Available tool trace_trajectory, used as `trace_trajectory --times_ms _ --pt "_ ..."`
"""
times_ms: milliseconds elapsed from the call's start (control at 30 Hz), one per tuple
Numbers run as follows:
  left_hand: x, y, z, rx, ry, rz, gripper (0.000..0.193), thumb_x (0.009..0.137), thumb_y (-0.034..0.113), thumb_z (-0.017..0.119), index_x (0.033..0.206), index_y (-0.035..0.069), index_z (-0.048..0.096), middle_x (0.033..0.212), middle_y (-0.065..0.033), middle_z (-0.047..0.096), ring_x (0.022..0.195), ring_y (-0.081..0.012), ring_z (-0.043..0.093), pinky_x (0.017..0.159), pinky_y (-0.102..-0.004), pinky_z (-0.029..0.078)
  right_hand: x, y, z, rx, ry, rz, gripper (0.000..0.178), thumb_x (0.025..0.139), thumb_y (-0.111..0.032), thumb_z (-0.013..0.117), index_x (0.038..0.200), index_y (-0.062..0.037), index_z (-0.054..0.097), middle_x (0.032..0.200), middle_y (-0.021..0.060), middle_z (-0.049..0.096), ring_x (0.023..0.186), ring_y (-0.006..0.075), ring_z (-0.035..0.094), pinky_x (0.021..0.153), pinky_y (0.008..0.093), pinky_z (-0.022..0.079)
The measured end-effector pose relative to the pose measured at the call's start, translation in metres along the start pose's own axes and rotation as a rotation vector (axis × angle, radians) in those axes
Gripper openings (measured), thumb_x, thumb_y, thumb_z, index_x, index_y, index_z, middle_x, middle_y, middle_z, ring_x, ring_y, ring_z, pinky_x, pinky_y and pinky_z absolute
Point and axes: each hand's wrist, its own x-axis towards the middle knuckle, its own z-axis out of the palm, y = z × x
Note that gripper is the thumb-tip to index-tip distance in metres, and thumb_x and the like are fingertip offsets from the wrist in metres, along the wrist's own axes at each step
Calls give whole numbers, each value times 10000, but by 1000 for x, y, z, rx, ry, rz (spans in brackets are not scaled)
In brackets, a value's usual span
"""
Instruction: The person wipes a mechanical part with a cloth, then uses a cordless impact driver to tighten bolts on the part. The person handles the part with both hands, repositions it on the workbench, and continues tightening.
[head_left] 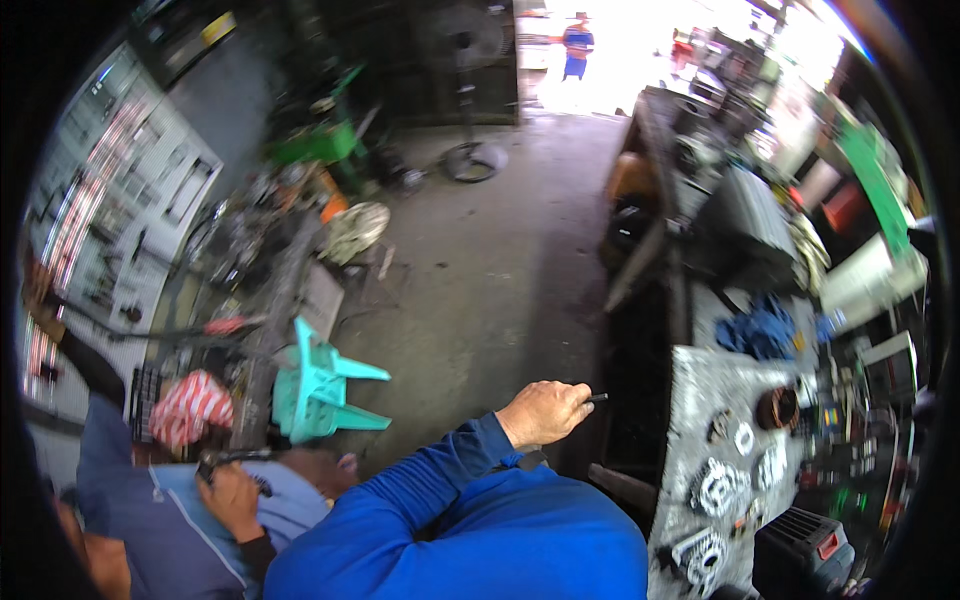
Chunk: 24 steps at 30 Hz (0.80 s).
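Note:
My left hand (pixel 543 412) is held across the front of my body, in a blue sleeve. Its fingers are closed round a short dark, thin rod-like thing (pixel 597 398), whose tip sticks out to the right; its exact kind does not show. Below that hand is the blue cloth over my body (pixel 550 530). Right of it stands a workbench with a worn, pale metal top (pixel 690 400). Several metal machine parts (pixel 718 487) lie on this top, among them a light ring (pixel 743 437) and a dark round part (pixel 777 408). My right hand is out of the picture.
A co-worker (pixel 170 520) is close at my left, one hand (pixel 232 500) on a dark tool, the other arm raised toward a tool board (pixel 150 170). A turquoise stool (pixel 318 385) lies tipped nearby. A blue cloth (pixel 760 328), black case (pixel 805 550) and fan (pixel 474 160) also show.

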Motion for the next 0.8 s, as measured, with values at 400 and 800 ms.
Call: trace_trajectory --times_ms 400,800 --pt "-56 -139 -146 -334 592 -251 262 1074 296 571 1150 45 576 908 -207 705 883 -408 708 771 -493 554 27 49 348 191 -613 210 409 871 -235 829 1198 -33 687 1080 86 706 960 219 646 842 381 523" --pt "33 -181 -285 -668 620 -44 220 1020 163 701 1180 26 765 975 8 715 820 -75 624 749 -258 534 44 106 556 167 -1103 340 454 822 -107 905 1238 -62 730 1177 63 758 1085 203 690 968 385 554"
